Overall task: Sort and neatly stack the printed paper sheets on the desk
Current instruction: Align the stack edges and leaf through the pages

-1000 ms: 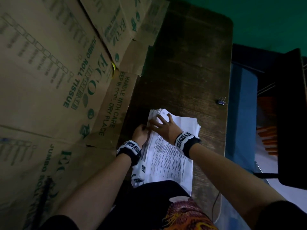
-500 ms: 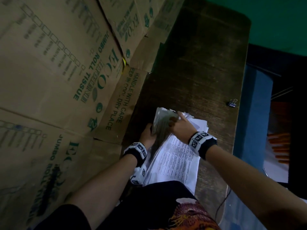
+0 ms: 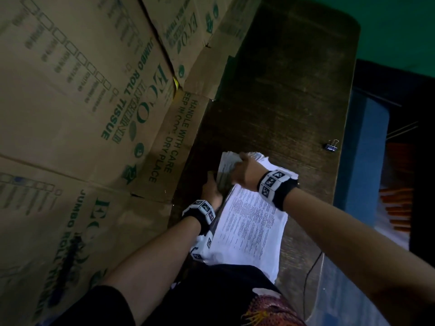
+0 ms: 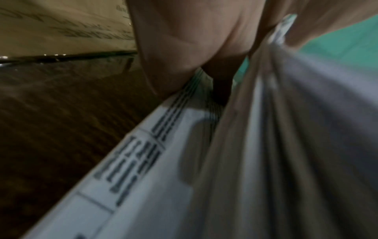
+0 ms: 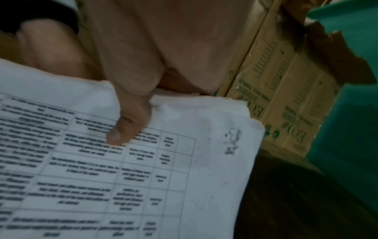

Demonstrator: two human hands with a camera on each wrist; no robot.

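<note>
Change: a second ago the right hand (image 3: 244,171) lay flat on the paper stack (image 3: 249,222); now it has peeled the far ends of a bundle of sheets (image 3: 227,169) up off it.
Meaning: this looks like leafing or squaring work, so the sorting seems well short of done.
Right hand: holding the lifted bundle, thumb (image 5: 126,127) pressed on a printed table page.
Left hand: the left hand (image 3: 211,189) sits at the stack's left edge with sheets pinched between thumb and fingers (image 4: 184,53).
Stack position: near end of the desk (image 3: 277,95), under and between both hands, its near edge overhanging toward the person's lap.
Edges: the far right corners fan out unevenly, so tapping them true is likely needed.
Nearby: a binder clip (image 3: 331,145) lies well apart at the desk's right edge; cardboard boxes (image 3: 94,90) line the left.
</note>
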